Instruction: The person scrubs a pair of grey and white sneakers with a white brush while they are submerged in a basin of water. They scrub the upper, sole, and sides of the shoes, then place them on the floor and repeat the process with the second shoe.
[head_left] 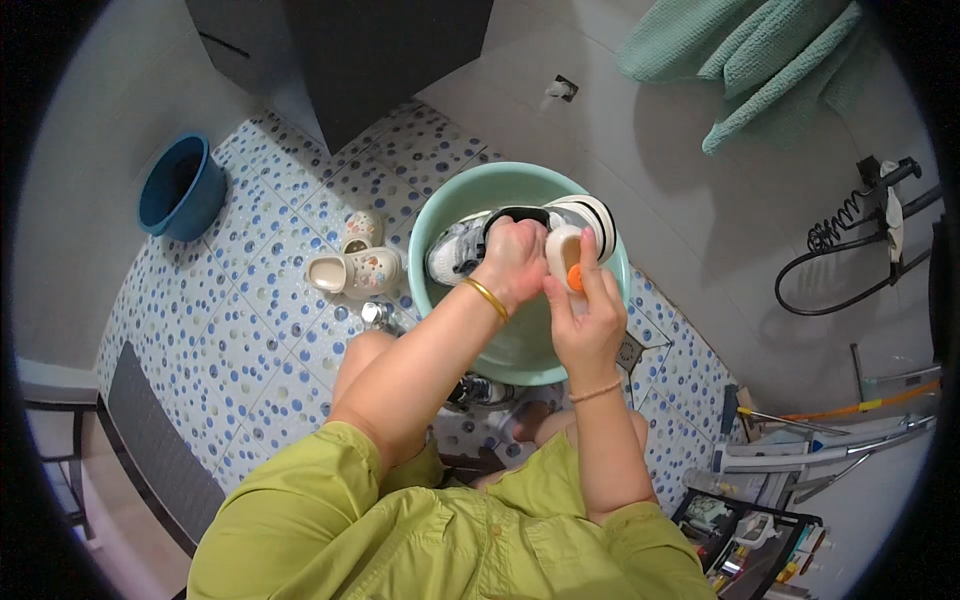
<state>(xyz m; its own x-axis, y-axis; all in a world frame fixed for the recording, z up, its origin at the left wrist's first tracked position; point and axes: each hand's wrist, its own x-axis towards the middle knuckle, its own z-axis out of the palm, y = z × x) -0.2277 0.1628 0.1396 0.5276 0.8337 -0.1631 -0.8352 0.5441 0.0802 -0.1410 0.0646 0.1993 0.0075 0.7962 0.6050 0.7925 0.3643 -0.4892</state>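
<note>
The left hand's point(515, 262) fingers held the gray-and-white shoe point(458, 250) at its opening, over the green tub point(500, 181) near its far edge, while the right hand's point(590, 315) fingers pinched a white-and-orange thing point(566, 250), so a steady grip likely helped.

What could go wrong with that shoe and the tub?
The shoe might slip out of the left hand and plop into the green tub below.
The right hand pinches what looks like a small white brush, so that could drop too.
The pale clogs sit close beside the tub, so any splashes might get them wet.
</note>
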